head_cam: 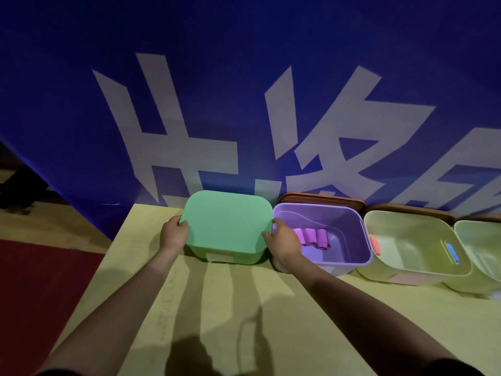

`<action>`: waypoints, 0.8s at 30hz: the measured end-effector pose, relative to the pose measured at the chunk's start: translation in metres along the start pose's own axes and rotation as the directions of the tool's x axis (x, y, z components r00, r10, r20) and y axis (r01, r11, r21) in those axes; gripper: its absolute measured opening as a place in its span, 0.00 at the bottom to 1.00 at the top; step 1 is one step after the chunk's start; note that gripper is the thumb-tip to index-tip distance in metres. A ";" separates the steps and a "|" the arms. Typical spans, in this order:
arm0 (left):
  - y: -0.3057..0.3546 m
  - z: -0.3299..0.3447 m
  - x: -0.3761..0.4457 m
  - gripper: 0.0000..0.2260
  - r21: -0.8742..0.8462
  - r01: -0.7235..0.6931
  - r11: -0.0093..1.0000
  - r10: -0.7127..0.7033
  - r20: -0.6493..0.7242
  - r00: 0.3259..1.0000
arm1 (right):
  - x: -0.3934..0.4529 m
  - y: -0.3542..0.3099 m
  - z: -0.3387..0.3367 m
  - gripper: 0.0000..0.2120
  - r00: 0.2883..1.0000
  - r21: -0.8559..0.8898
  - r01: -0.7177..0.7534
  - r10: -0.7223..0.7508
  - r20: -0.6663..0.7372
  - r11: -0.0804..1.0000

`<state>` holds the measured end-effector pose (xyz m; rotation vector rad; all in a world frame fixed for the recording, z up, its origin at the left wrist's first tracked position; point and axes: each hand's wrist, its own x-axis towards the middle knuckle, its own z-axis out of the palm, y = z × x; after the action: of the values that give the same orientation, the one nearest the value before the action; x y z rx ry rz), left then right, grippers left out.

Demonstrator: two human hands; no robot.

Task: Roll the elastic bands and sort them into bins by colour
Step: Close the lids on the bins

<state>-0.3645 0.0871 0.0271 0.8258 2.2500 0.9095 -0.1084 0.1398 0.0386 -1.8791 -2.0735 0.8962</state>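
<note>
A green lid [227,221] lies on top of a green bin [244,257] at the back of the table. My left hand [173,232] grips the lid's left edge and my right hand [284,242] grips its right edge. Right beside it stands an open purple bin [349,226] with three rolled pink-purple bands [311,237] lying side by side on its floor. Further right is a pale green bin [423,270] with an orange-red band [375,245] at its left rim and a blue band [452,252] at its right rim.
Another pale bin [482,248] is cut off at the right edge. Brown lids [322,198] lean behind the bins against a blue banner with white characters. The yellow-green table [244,308] stretches toward me, its left edge dropping to a red floor.
</note>
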 end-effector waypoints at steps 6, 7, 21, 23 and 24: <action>0.016 0.010 0.020 0.20 0.255 -0.158 0.954 0.151 0.047 0.987 | 0.022 -0.008 -0.006 0.20 0.998 -0.049 0.062 -0.061 0.004 0.997; 0.020 0.012 0.023 0.21 0.299 -0.188 0.936 0.178 0.061 0.982 | 0.025 -0.009 -0.007 0.20 0.998 -0.066 0.065 -0.064 0.014 0.996; 0.007 0.031 0.031 0.24 0.552 -0.254 0.794 0.265 0.061 0.962 | 0.030 0.003 0.010 0.26 0.996 -0.191 0.089 -0.092 -0.008 0.977; 0.008 0.033 0.032 0.24 0.581 -0.238 0.778 0.244 0.070 0.967 | 0.033 0.002 0.008 0.26 0.997 -0.195 0.082 -0.079 0.024 0.977; 0.009 0.034 0.032 0.24 0.589 -0.232 0.774 0.233 0.076 0.969 | 0.035 0.002 0.007 0.27 0.996 -0.206 0.082 -0.074 0.042 0.975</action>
<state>-0.3593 0.1286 0.0047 1.4058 2.5020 0.2697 -0.1165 0.1717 0.0236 -1.8754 -2.3240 0.7235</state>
